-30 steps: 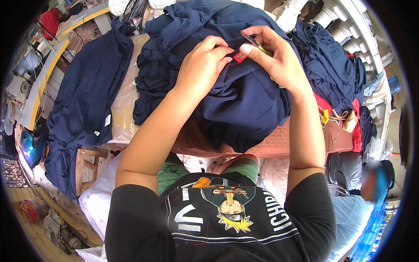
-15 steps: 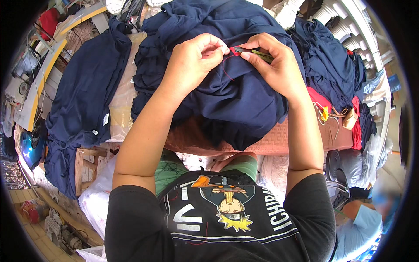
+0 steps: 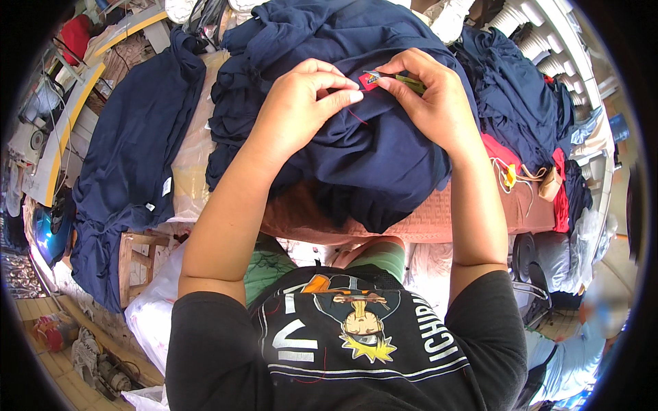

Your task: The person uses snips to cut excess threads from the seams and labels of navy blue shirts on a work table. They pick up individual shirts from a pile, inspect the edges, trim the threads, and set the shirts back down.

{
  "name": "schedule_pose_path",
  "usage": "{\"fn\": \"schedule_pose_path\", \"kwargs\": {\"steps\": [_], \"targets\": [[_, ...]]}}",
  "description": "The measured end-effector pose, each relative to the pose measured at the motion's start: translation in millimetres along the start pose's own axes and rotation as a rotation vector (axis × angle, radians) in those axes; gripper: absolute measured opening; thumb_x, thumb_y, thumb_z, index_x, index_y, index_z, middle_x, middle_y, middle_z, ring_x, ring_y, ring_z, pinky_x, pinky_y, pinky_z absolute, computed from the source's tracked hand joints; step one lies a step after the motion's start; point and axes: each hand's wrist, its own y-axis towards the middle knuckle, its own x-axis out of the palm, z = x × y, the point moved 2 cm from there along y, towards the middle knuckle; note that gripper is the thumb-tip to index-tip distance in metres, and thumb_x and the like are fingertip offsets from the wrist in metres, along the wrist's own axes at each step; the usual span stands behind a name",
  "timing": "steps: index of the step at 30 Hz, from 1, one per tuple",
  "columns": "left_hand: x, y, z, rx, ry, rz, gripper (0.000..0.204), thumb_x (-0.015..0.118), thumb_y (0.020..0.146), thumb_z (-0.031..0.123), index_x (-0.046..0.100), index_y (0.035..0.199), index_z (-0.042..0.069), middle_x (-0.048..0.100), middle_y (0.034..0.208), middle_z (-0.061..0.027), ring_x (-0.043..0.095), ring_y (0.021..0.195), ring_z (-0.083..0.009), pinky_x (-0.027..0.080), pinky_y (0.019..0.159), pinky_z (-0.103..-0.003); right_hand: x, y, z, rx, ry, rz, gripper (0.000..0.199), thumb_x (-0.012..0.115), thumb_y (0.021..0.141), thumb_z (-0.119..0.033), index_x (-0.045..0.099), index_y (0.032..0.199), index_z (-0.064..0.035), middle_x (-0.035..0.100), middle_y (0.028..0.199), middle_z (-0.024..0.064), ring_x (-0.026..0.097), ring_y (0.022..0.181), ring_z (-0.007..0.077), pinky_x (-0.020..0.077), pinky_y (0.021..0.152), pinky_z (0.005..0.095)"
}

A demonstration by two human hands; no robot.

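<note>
Since the earlier frame, the left hand [image 3: 298, 103] has dipped slightly toward 6 o'clock, and more of the red label [image 3: 368, 82] shows.
The label lies against the heaped navy cloth [image 3: 384, 154], just past 12 o'clock in the view. At its 3 o'clock, the right hand [image 3: 439, 96] is clamped on green-handled snips [image 3: 410, 83], blade tips at the label's top edge. At its 8 o'clock, left thumb and forefinger sit close together; whether they pinch anything, I cannot tell. A red thread [image 3: 358, 117] lies below.
</note>
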Motion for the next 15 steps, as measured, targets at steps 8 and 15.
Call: {"fn": "schedule_pose_path", "kwargs": {"steps": [8,15], "targets": [[6.7,-0.3,0.8,-0.005,0.160,0.003,0.015,0.070,0.085,0.016,0.072,0.093,0.003,0.065,0.093,-0.0032,0.059,0.075,-0.0112,0.048,0.076,-0.025,2.5,-2.8,5.4,-0.002,0.041,-0.003,0.014,0.072,0.082,-0.011,0.065,0.091,-0.0036,0.063,0.083,0.0098,0.064,0.073,0.0253,0.0488,0.065,0.0316],[2.4,4.5,-7.3,-0.125,-0.210,-0.071,0.022,0.058,0.096,0.018,0.063,0.101,-0.002,0.068,0.097,-0.0073,0.064,0.089,-0.0118,0.050,0.083,-0.026,-2.9,-5.8,4.6,0.109,0.098,-0.081,0.014,0.070,0.086,-0.006,0.064,0.097,0.0007,0.064,0.093,0.0068,0.063,0.083,0.0133,0.0493,0.076,0.0259]]}}
